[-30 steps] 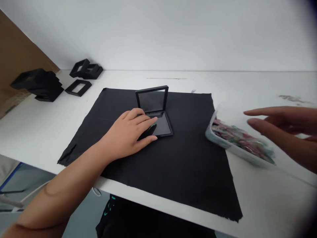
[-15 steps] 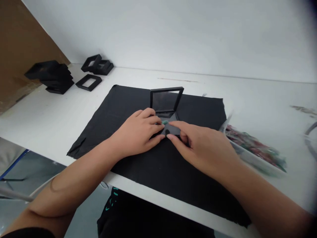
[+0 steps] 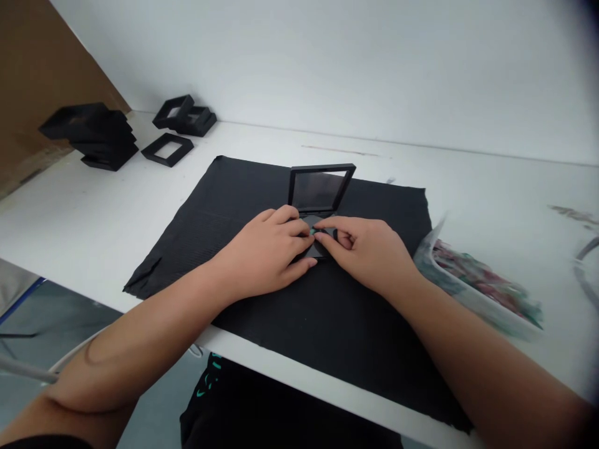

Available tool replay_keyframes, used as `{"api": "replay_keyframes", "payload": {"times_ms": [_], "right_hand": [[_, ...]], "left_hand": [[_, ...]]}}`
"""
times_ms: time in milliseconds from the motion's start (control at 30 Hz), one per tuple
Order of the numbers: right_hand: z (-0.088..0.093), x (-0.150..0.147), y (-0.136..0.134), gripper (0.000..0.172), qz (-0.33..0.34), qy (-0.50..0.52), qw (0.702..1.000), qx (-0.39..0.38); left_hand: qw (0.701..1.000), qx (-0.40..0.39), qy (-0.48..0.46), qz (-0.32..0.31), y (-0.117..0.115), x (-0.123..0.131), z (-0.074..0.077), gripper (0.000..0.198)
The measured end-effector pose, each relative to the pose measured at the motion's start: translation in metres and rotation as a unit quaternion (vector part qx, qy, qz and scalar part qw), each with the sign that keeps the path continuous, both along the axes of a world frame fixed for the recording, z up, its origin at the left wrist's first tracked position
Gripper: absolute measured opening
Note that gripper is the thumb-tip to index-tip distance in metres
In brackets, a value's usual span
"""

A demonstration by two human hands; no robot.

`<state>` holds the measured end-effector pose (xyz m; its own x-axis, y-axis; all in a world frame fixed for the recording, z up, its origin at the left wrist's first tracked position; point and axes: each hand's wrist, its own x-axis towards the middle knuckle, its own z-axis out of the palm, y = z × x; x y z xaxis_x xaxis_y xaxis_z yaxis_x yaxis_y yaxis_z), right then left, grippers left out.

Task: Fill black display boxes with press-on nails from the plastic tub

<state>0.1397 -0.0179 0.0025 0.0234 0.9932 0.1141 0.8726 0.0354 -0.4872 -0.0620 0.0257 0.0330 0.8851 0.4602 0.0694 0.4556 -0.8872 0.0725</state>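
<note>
A black hinged frame case (image 3: 321, 188) stands open on a black cloth (image 3: 224, 199), its lid upright and its base mostly hidden under my hands. My left hand (image 3: 264, 255) lies flat on the base, fingers stretched out towards the right. My right hand (image 3: 369, 252) meets it from the right, index finger and thumb pinched and the other fingers curled. A small green piece (image 3: 311, 232) shows between the fingertips of both hands, on the base. How the piece sits is hidden by the fingers.
A clear tray (image 3: 449, 284) of several colourful pieces sits at the cloth's right edge. Black frames lie at the back left: a stack (image 3: 96, 137), a single one (image 3: 167, 149), and more (image 3: 187, 115) by the wall. Brown cardboard (image 3: 28, 81) leans at far left.
My right hand came from over the tray to the case and closed in on the green piece at my left fingertips. My left hand stayed on the base.
</note>
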Motion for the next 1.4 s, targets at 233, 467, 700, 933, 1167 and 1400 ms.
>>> {"api": "replay_keyframes", "payload": {"times_ms": [233, 467, 700, 933, 1167, 1400], "right_hand": [[0.001, -0.005, 0.002, 0.023, -0.003, -0.054, 0.998, 0.021], [0.002, -0.013, 0.002, 0.021, -0.106, -0.060, 0.992, 0.016], [0.000, -0.013, 0.003, 0.019, -0.113, -0.046, 0.992, 0.021], [-0.002, -0.012, 0.003, 0.021, -0.113, -0.009, 0.993, 0.027], [-0.003, -0.009, 0.005, 0.016, -0.104, 0.002, 0.994, 0.035], [-0.005, -0.009, 0.002, 0.014, -0.092, -0.009, 0.993, 0.069]], "left_hand": [[1.000, 0.001, 0.019, 0.002, -0.007, 0.003, 0.001, 0.044], [1.000, 0.022, 0.013, 0.005, -0.008, 0.004, -0.003, 0.047], [0.995, 0.093, 0.029, -0.008, -0.017, 0.005, -0.007, 0.054], [0.997, 0.075, 0.035, 0.006, -0.015, 0.005, -0.012, 0.062], [0.993, 0.084, 0.066, 0.039, -0.015, 0.005, -0.015, 0.073], [0.990, 0.118, 0.067, 0.050, -0.015, 0.007, -0.015, 0.076]]}}
